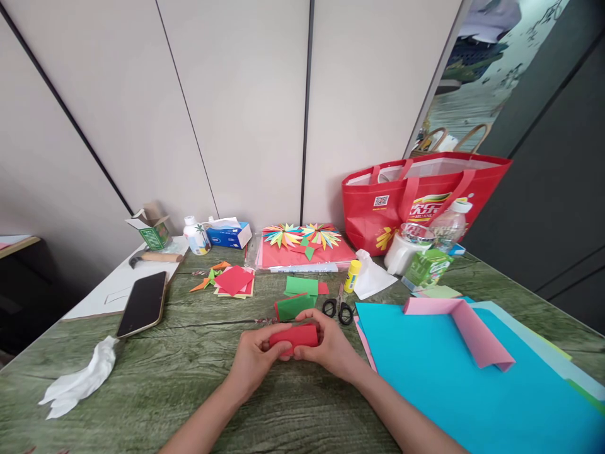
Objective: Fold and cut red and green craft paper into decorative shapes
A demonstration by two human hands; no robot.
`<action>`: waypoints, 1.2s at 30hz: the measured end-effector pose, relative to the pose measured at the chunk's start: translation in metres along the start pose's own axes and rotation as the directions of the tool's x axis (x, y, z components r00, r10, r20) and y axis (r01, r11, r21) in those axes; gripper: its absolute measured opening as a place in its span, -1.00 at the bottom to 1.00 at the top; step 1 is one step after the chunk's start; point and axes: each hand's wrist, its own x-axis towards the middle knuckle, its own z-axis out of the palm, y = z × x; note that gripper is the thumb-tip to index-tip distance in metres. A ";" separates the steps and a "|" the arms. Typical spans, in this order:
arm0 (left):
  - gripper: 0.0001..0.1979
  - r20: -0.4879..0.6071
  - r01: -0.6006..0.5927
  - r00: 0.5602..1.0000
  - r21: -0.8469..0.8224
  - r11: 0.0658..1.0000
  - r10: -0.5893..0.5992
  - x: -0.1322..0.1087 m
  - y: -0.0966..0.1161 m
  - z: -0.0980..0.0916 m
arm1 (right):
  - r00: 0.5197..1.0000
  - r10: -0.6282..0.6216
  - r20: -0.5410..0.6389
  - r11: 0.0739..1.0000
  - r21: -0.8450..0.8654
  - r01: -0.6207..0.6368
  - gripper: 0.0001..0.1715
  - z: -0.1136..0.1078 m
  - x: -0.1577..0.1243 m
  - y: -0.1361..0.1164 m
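Observation:
Between both hands, above the table's front middle, is a small piece of red paper (299, 337), bent or folded. My left hand (258, 352) grips its left end, thumb at the front. My right hand (326, 343) pinches the right end, its index finger over the top edge. Just beyond them lie a folded green paper (293, 306) with a red edge and a flat green paper (301, 286). Black-handled scissors (338, 306) rest to the right of these, beside a yellow glue stick (352, 276).
Blue paper sheets (425, 372) with a folded pink strip (477, 328) cover the right side. A phone (142, 304), crumpled tissue (82, 378) and hammer (155, 256) lie left. Behind stand a blue tissue box (229, 236), paper flowers (302, 236) and a red bag (363, 214).

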 end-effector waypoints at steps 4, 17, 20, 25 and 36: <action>-0.68 -0.032 0.008 0.999 -0.005 1.000 -0.008 0.001 0.005 0.000 | 0.997 0.036 0.073 0.983 0.178 -0.049 -0.49 -0.002 0.002 0.004; -0.65 -0.071 0.008 0.997 -0.037 0.999 -0.011 0.003 0.009 -0.002 | 0.988 0.000 0.154 0.928 0.369 -0.057 -0.55 -0.006 0.006 0.004; -0.64 -0.086 0.006 0.996 -0.032 0.999 -0.009 0.004 0.007 -0.004 | 0.990 -0.035 0.140 0.949 0.315 -0.011 -0.54 -0.008 0.007 0.004; -0.63 -0.099 -0.005 0.995 0.022 1.000 0.007 0.004 0.006 -0.004 | 0.988 -0.138 0.066 0.990 0.034 0.136 -0.51 -0.008 0.005 0.012; -0.63 -0.117 -0.043 0.992 -0.006 0.999 0.042 0.007 0.002 -0.006 | 0.983 -0.134 0.127 0.989 0.072 0.126 -0.44 -0.008 0.001 0.001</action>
